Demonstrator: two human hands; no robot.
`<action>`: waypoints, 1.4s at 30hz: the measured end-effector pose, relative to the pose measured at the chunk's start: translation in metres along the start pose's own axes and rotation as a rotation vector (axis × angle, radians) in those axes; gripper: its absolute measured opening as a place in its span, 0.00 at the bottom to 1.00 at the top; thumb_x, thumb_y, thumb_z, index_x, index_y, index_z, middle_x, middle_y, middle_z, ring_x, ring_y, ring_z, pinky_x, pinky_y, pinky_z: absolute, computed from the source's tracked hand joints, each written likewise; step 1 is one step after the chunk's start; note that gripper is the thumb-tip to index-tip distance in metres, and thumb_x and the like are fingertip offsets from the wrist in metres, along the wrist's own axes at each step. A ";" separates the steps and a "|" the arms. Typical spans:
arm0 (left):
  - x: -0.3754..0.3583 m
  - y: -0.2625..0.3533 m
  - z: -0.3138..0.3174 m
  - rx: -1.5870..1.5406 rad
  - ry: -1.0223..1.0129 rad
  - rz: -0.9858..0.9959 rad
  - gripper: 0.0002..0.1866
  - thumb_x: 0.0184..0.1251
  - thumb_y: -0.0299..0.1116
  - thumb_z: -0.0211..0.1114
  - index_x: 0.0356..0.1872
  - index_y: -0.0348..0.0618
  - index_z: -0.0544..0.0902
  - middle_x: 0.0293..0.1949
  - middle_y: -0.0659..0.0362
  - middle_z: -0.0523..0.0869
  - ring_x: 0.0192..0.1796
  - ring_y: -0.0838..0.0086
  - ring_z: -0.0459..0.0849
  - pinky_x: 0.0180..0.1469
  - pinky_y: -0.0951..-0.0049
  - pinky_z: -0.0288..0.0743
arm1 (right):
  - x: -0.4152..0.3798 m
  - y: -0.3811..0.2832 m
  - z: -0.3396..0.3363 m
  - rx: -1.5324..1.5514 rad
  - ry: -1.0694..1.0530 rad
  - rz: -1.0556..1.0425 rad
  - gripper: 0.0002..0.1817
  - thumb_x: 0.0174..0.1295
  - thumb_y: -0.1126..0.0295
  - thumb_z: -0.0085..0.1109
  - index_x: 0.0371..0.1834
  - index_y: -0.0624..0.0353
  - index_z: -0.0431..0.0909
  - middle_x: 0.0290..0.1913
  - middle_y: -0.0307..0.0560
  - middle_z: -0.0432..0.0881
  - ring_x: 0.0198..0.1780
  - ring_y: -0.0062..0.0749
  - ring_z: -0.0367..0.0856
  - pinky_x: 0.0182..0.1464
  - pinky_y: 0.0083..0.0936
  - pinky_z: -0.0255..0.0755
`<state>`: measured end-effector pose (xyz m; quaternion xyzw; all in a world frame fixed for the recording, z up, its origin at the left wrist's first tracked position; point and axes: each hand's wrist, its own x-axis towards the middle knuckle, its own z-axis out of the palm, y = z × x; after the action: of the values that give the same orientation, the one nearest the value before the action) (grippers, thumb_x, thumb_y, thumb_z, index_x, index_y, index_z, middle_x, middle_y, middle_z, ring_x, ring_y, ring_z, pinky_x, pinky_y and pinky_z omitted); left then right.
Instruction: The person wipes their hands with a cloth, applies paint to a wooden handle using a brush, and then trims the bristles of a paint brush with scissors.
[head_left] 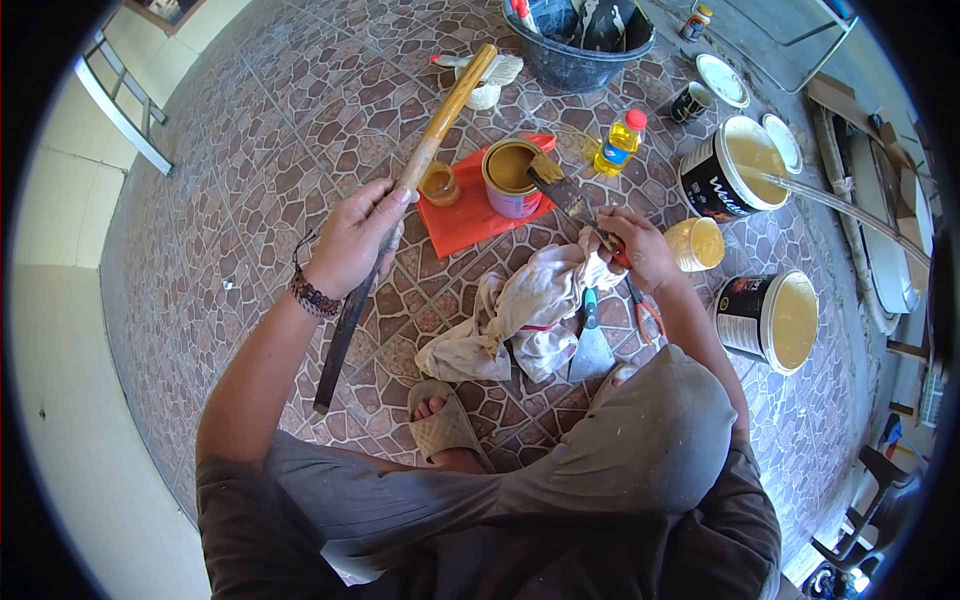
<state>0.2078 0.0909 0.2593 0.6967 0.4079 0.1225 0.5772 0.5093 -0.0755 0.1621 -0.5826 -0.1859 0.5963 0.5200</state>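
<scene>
My left hand [362, 232] is closed around a long wooden stick [440, 125], golden brown at its upper part and dark at its lower end. In my right hand [640, 250] is a flat paintbrush [573, 203] with a red handle, its dark bristles coated with brown at the tip. The bristles are right at the rim of an open can [512, 200] of brown paint. A small jar [439, 186] of brown liquid stands beside the can, both on a red plastic sheet [465, 232]. A stained white rag [530, 295] lies bunched below, its upper end against my right fingers.
A scraper [591, 345] and red-handled pliers [646, 318] lie near my feet. To the right stand a yellow bottle [620, 143], a yellowish tub [695, 244] and two large black buckets [715, 178]. A dark basin [575, 68] stands at the back.
</scene>
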 end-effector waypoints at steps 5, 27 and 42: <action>0.005 0.002 0.014 0.020 0.006 0.077 0.16 0.76 0.41 0.51 0.50 0.39 0.76 0.22 0.67 0.73 0.16 0.86 0.72 0.18 0.86 0.66 | -0.019 0.032 -0.021 0.234 -0.116 0.063 0.11 0.68 0.62 0.45 0.38 0.57 0.72 0.27 0.44 0.79 0.20 0.20 0.68 0.17 0.16 0.55; 0.040 -0.026 0.095 0.241 -0.441 0.039 0.18 0.61 0.28 0.69 0.48 0.40 0.70 0.37 0.65 0.78 0.39 0.85 0.76 0.43 0.82 0.71 | -0.181 0.223 -0.147 -0.712 1.206 -0.303 0.13 0.58 0.71 0.64 0.47 0.59 0.80 0.26 0.40 0.76 0.25 0.21 0.69 0.29 0.21 0.67; 0.027 -0.093 0.042 0.337 -0.481 -0.189 0.24 0.57 0.23 0.70 0.53 0.37 0.70 0.43 0.62 0.77 0.45 0.80 0.75 0.50 0.77 0.71 | -0.159 0.216 -0.152 -0.813 1.154 0.037 0.17 0.55 0.62 0.69 0.33 0.64 0.74 0.27 0.50 0.78 0.23 0.38 0.74 0.29 0.32 0.68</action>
<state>0.2123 0.0809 0.1548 0.7507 0.3369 -0.1695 0.5424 0.5227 -0.3514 0.0249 -0.9569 -0.0786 0.0841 0.2666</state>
